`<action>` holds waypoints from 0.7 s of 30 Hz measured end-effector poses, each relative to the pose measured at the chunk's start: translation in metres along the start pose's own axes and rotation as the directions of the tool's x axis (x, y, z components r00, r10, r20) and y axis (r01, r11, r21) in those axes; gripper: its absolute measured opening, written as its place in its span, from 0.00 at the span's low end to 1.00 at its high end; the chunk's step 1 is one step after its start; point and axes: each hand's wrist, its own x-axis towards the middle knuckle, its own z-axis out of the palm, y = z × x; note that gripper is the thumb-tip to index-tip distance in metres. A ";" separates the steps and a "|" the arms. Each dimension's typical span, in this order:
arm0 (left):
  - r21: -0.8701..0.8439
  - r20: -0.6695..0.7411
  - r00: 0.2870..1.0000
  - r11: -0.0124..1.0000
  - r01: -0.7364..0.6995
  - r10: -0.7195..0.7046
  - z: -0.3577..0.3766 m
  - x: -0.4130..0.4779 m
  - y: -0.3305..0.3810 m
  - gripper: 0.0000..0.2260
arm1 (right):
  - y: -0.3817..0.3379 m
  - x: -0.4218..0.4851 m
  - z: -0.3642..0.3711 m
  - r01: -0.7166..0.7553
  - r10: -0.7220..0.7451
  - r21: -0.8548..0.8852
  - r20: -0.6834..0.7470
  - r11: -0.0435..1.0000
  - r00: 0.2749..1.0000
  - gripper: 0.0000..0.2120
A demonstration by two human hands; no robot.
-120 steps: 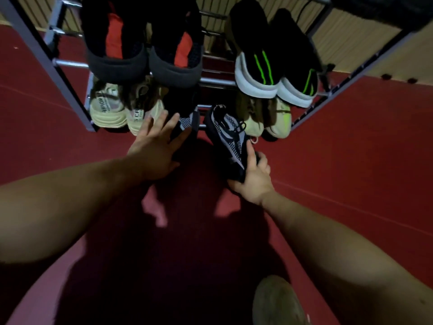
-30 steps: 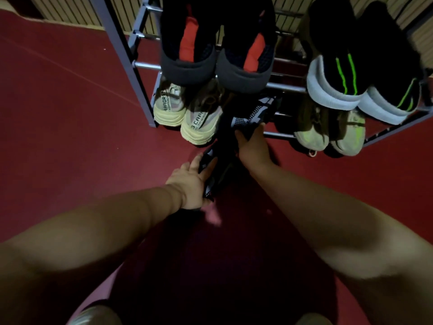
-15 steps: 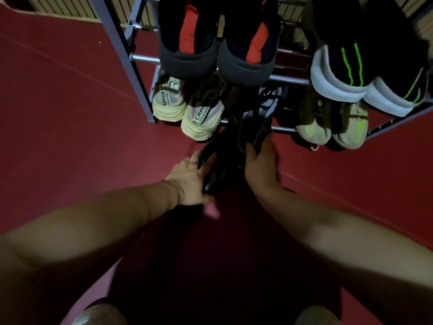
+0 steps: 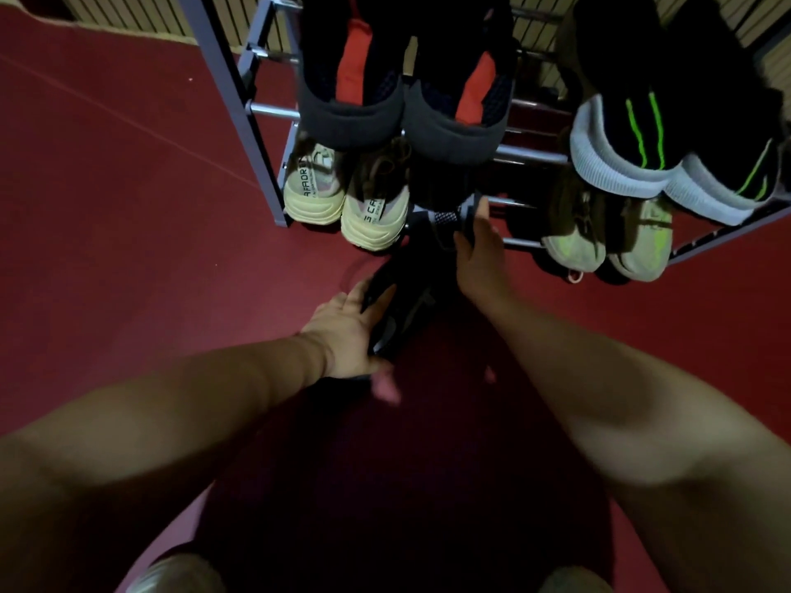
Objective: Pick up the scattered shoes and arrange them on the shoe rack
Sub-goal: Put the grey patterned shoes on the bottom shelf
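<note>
Head view: a metal shoe rack [image 4: 231,100] was seen standing on a red floor [image 4: 128,258] in dim light. On the upper tier, a black-and-red pair [image 4: 355,117] was set at the left and a black pair with green stripes [image 4: 620,164] at the right, heels toward the camera. On the lower tier, a cream pair [image 4: 314,199] was noted at the left and a beige pair with lime toes [image 4: 573,241] at the right, with a shadowed gap left between them. A dark shoe [image 4: 404,310] was found on the floor just in front of that gap, clasped along its side by the curled fingers of the left hand [image 4: 346,327]. A patterned shoe [image 4: 445,218] was lodged at the front edge of the gap, on the lower tier. The right hand [image 4: 479,254] was laid against its heel, released, fingers stretched straight. Both forearms were recorded reaching in from below.
</note>
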 end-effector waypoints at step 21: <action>0.148 0.049 0.995 0.986 0.076 -0.084 -0.005 -0.009 0.013 0.49 | 0.048 -0.032 -0.106 -0.503 0.422 0.444 0.274 0.742 0.864 0.22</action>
